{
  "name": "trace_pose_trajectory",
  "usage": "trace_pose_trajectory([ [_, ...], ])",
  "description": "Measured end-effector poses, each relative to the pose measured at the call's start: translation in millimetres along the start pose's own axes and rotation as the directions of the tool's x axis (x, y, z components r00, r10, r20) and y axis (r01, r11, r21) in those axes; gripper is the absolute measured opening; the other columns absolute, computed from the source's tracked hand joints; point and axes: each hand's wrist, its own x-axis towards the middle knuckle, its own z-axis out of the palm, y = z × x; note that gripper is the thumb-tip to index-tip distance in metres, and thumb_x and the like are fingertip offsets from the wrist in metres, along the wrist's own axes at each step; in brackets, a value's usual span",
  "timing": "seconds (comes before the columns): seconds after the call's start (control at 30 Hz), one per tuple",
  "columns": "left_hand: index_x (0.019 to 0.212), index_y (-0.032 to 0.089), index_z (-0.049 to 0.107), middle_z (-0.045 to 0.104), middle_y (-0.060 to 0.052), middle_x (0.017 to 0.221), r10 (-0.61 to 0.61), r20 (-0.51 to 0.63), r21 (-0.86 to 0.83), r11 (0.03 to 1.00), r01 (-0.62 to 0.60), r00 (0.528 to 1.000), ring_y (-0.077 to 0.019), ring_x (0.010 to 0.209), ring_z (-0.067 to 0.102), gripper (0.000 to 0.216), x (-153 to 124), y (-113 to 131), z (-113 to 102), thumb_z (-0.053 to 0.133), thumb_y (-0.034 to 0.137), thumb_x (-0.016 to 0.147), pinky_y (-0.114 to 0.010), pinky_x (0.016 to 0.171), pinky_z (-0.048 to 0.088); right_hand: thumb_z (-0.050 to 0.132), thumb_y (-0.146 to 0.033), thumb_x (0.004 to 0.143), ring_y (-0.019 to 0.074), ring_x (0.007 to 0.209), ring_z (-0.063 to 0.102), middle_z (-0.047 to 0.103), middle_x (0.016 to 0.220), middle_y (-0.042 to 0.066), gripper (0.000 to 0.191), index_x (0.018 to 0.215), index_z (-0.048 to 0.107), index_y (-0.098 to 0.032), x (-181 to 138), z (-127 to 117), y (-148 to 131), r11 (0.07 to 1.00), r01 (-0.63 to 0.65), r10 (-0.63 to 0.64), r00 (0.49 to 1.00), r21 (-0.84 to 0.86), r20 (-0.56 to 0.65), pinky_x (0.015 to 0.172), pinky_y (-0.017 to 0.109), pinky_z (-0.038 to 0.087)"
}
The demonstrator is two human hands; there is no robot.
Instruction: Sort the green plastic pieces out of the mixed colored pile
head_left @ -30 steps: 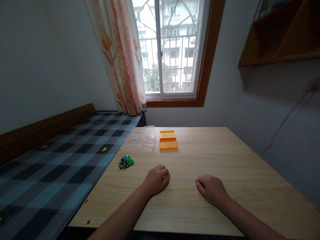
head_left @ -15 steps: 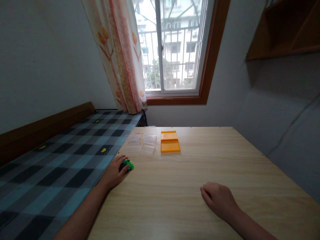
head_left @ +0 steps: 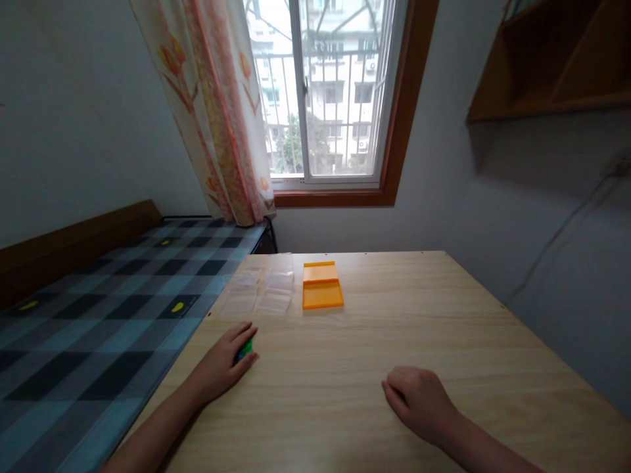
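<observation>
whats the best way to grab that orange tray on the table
Pinch the low near edge of the orange tray from the front, or span its two short sides from above. It lies flat, with clear plastic trays close on its left, so its right and near sides are freer.

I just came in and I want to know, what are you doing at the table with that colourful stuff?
A person sits at a wooden table. The left hand covers a small pile of colourful bits near the table's left edge, fingers curled over it. The right hand rests on the table, loosely closed, holding nothing. Farther back lie an orange tray and some clear plastic trays beside it, untouched. A checked bed runs along the left.
</observation>
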Motion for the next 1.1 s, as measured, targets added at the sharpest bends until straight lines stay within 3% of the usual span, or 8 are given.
trace_pose_trajectory([
  [0.2, 0.141, 0.018, 0.061, 0.055, -0.014, 0.15, 0.078, 0.016, -0.022, 0.997, -0.078, 0.997, -0.0328, 0.138, 0.053, 0.05, 5.2, 53.1, 24.3, 0.055, 0.038, 0.096, -0.05, 0.116, 0.044, 0.046, -0.026, 0.099, 0.0137, 0.065, 0.056, 0.061, 0.071, 0.002, 0.032, 0.071, 0.058, -0.018, 40.2, -4.6, 10.0, 0.992, 0.073, -0.058, 0.988, 0.103, -0.143, 0.063, 0.027, 0.031],
  [0.37, 0.144, 0.019, 0.058, 0.055, -0.013, 0.15, 0.158, 0.055, -0.071, 0.986, -0.154, 0.986, -0.0308, 0.14, 0.051, 0.047, 5.8, 104.0, 41.1, 0.052, 0.027, 0.097, -0.053, 0.117, 0.042, 0.049, -0.022, 0.098, 0.0182, 0.085, 0.062, 0.066, 0.092, 0.006, 0.02, 0.1, 0.069, -0.02, 84.6, -1.6, 19.6, 0.986, 0.107, -0.076, 0.971, 0.129, -0.225, 0.077, 0.027, 0.045],
  [0.5, 0.146, 0.02, 0.054, 0.053, -0.013, 0.153, 0.243, 0.121, -0.126, 0.965, -0.228, 0.963, -0.0307, 0.143, 0.047, 0.05, 3.9, 146.9, 50.1, 0.054, 0.026, 0.097, -0.056, 0.118, 0.04, 0.055, -0.017, 0.094, 0.0236, 0.106, 0.06, 0.066, 0.112, 0.011, 0.034, 0.126, 0.067, -0.021, 119.2, 4.4, 24.4, 0.98, 0.143, -0.101, 0.956, 0.138, -0.276, 0.095, 0.035, 0.049],
  [0.63, 0.148, 0.02, 0.053, 0.052, -0.012, 0.154, 0.332, 0.184, -0.183, 0.936, -0.3, 0.925, -0.03, 0.145, 0.045, 0.054, 0.8, 186.0, 56.1, 0.057, 0.022, 0.094, -0.054, 0.121, 0.037, 0.062, -0.016, 0.089, 0.0274, 0.124, 0.053, 0.058, 0.135, 0.015, 0.047, 0.136, 0.062, -0.02, 149.9, 11.1, 24.7, 0.974, 0.182, -0.137, 0.946, 0.133, -0.295, 0.108, 0.042, 0.046],
  [0.77, 0.15, 0.02, 0.05, 0.051, -0.012, 0.154, 0.395, 0.239, -0.234, 0.91, -0.343, 0.887, -0.03, 0.146, 0.043, 0.062, 0.3, 216.4, 55.3, 0.063, 0.023, 0.089, -0.051, 0.123, 0.035, 0.067, -0.019, 0.089, 0.0276, 0.127, 0.054, 0.057, 0.14, 0.014, 0.04, 0.129, 0.068, -0.021, 173.6, 16.8, 20.4, 0.972, 0.202, -0.158, 0.943, 0.125, -0.293, 0.11, 0.042, 0.044],
  [0.93, 0.15, 0.013, 0.049, 0.046, -0.017, 0.157, 0.384, 0.363, -0.279, 0.914, -0.294, 0.849, -0.0336, 0.148, 0.038, 0.065, 5.2, 237.3, 46.4, 0.063, 0.023, 0.087, -0.053, 0.125, 0.027, 0.065, -0.02, 0.091, 0.0233, 0.108, 0.062, 0.067, 0.12, 0.011, 0.015, 0.098, 0.078, -0.021, 195.3, 22.5, 14.1, 0.977, 0.176, -0.133, 0.944, 0.119, -0.302, 0.099, 0.037, 0.049],
  [1.1, 0.148, 0.015, 0.05, 0.044, -0.019, 0.158, 0.402, 0.302, -0.355, 0.889, -0.289, 0.865, -0.0356, 0.149, 0.036, 0.065, 1.3, 233.8, 45.9, 0.068, 0.034, 0.088, -0.054, 0.124, 0.029, 0.066, -0.019, 0.09, 0.0228, 0.106, 0.061, 0.067, 0.112, 0.01, 0.011, 0.087, 0.076, -0.017, 206.4, 24.8, 9.1, 0.975, 0.184, -0.135, 0.933, 0.122, -0.333, 0.097, 0.036, 0.049],
])
